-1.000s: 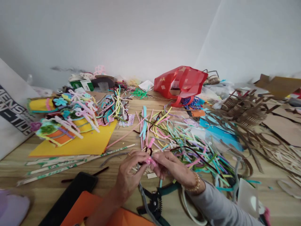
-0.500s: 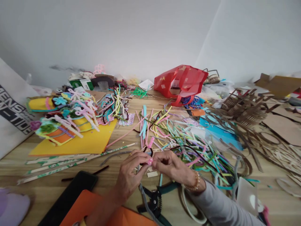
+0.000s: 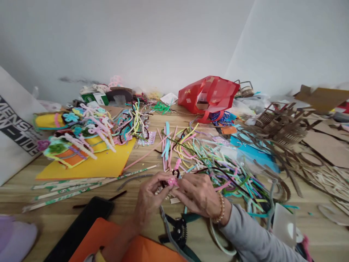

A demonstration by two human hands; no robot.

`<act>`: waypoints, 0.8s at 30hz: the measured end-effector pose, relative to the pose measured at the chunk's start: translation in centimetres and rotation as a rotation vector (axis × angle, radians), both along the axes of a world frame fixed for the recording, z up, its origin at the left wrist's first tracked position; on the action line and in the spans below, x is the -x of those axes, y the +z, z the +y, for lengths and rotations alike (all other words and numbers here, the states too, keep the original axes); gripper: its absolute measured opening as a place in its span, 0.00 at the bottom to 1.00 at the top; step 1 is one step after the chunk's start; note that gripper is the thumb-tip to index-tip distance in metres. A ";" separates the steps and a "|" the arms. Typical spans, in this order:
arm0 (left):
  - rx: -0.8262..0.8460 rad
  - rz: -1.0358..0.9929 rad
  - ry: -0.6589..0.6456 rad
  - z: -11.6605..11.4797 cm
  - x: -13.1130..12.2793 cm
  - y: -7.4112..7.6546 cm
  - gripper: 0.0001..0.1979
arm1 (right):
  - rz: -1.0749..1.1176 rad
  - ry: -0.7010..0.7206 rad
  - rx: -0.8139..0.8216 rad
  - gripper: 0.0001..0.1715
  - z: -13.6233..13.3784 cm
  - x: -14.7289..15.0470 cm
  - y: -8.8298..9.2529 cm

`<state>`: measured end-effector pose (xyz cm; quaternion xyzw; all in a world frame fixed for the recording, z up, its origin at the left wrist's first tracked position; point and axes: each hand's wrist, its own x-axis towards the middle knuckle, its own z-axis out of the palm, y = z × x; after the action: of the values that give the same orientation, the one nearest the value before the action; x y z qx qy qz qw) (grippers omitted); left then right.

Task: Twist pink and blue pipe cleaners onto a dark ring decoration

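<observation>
My left hand (image 3: 153,193) pinches a small pink pipe-cleaner piece (image 3: 172,181) between thumb and fingers. Dark brown pipe cleaner (image 3: 176,173) loops out above it, topped by a pink coil (image 3: 178,163). Closed at the same piece from the other side is my right hand (image 3: 197,193), its back turned up and its fingertips partly hidden. Just beneath the hands lie green-handled pliers (image 3: 179,230) with a grey pipe cleaner (image 3: 167,227) across them. Behind the hands, blue pipe cleaners (image 3: 167,140) lie in a small bunch.
To the right spreads a tangled heap of coloured pipe cleaners (image 3: 231,174). Yellow sheets (image 3: 109,163) bear small decorated baskets (image 3: 72,154) on the left. A black phone-like slab (image 3: 81,227) and orange sheet (image 3: 141,249) lie near me. A red bag (image 3: 192,94) stands behind.
My right hand has turned so more of its back shows, and its fingers have curled in over the pink piece. The piece has shifted slightly left. My left hand keeps its pinch.
</observation>
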<state>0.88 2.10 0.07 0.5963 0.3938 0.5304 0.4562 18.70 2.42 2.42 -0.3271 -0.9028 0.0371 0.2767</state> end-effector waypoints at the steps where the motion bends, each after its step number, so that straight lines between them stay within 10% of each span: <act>1: 0.037 -0.030 0.003 0.1 0.1 0.1 0.04 | 0.083 -0.004 0.077 0.09 0.1 -0.1 0.1; 7: 0.159 -0.182 0.029 0.5 0.6 0.2 0.07 | 0.478 -0.255 0.534 0.18 2.0 -0.7 -0.4; 13: 0.211 -0.333 -0.025 0.5 0.6 -0.3 0.09 | 0.641 -0.123 1.116 0.25 3.3 -0.6 -2.5; 19: 0.249 -0.298 -0.048 0.4 0.4 -0.2 0.17 | 1.077 -0.076 1.258 0.24 3.5 -0.4 -2.7; 24: 0.230 -0.165 -0.005 0.6 0.8 -0.2 0.12 | 1.017 -0.112 1.116 0.18 3.5 -0.5 -2.4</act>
<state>0.10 2.71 -0.13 0.4954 0.4115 0.5278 0.5538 19.23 5.96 0.06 -0.4064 -0.4933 0.6207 0.4541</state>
